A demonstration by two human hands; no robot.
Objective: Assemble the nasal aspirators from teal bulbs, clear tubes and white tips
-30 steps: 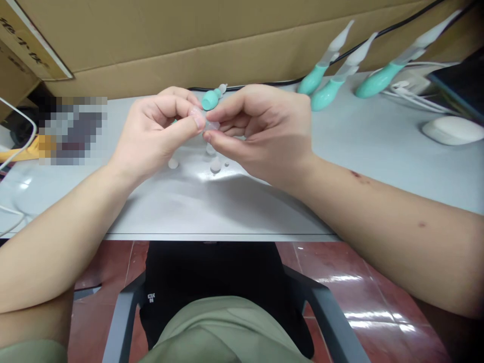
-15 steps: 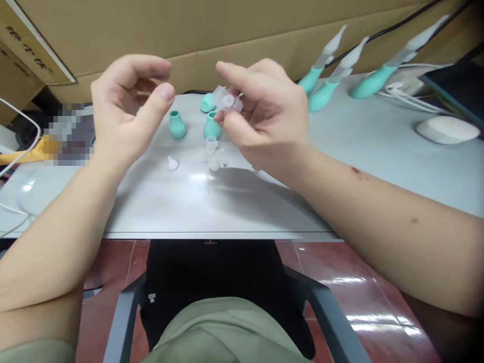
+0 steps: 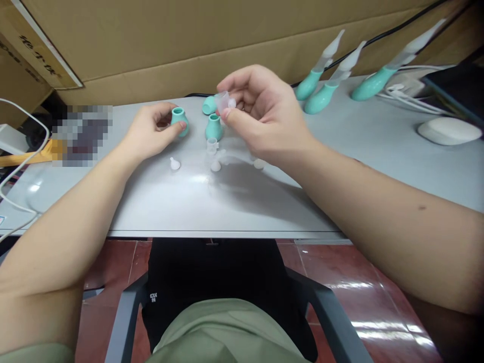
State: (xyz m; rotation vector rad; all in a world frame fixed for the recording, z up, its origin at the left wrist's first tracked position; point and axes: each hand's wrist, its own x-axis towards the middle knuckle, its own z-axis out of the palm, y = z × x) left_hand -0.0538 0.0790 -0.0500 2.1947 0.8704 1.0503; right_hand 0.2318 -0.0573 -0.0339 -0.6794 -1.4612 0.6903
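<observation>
From my remote seat I'm seeing, at ten o'clock, the left hand (image 3: pixel 149 130) curling thumb and fingers around a green bulb (image 3: pixel 179 123), mouth up. The right hand (image 3: pixel 266 116) is pinching a clear plastic piece (image 3: pixel 222 102), apart from the bulb at its two o'clock. A second bulb (image 3: pixel 214 129) is standing at three. I'm favouring light pressure: a hard squeeze could be distorting the bulb's mouth.

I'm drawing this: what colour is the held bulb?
The bulb is mint green, clearest in the head view.
</observation>
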